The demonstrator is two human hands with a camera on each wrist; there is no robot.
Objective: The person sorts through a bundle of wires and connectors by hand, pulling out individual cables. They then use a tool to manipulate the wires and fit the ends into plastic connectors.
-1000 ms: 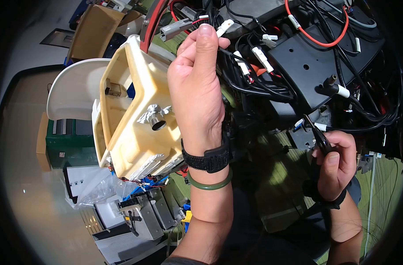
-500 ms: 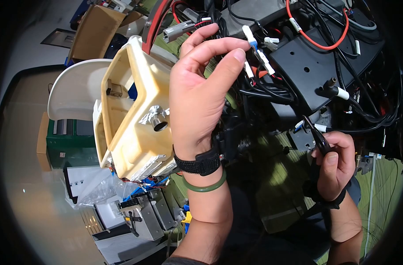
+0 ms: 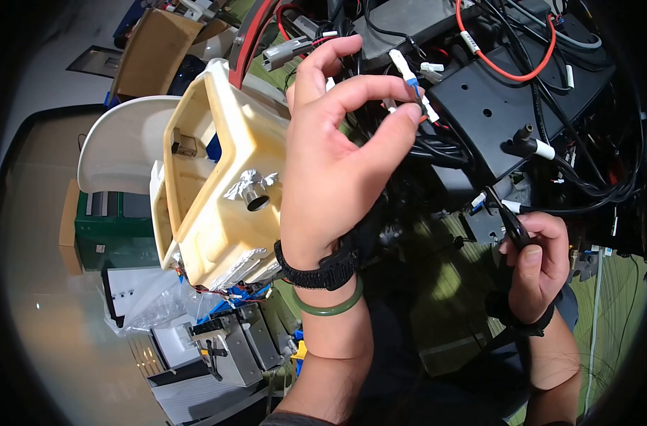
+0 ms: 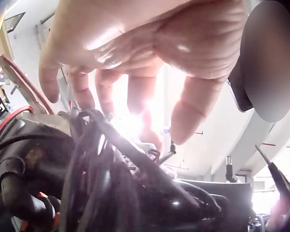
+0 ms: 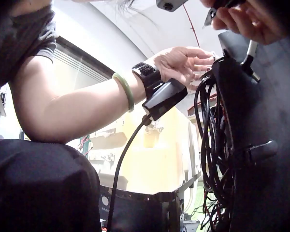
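Observation:
My left hand (image 3: 337,156) reaches over a bundle of black cables. Its thumb and index finger pinch a thin wired connector (image 3: 403,65) with a white body and blue end, while the other fingers stay spread. In the left wrist view a short dark lead (image 4: 170,153) hangs just under the thumb tip. My right hand (image 3: 540,266) grips a black-handled tool (image 3: 513,221) with a narrow pointed tip. That tip angles up toward the cables; its exact kind I cannot tell. Another white connector (image 3: 431,112) is partly hidden beside my left thumb.
Right of the bundle is a black metal housing (image 3: 508,117) with a red cable (image 3: 511,69) looping over it. A cream plastic shell (image 3: 231,177) stands left of my forearm. A grey plug (image 3: 286,51) lies beyond my left fingers. Metal boxes (image 3: 231,355) sit lower left.
My left hand lets go of a white connector further left, shifts right with fingers spreading, then closes thumb and index finger at the white-and-blue connector. My right hand and its tool stay nearly still.

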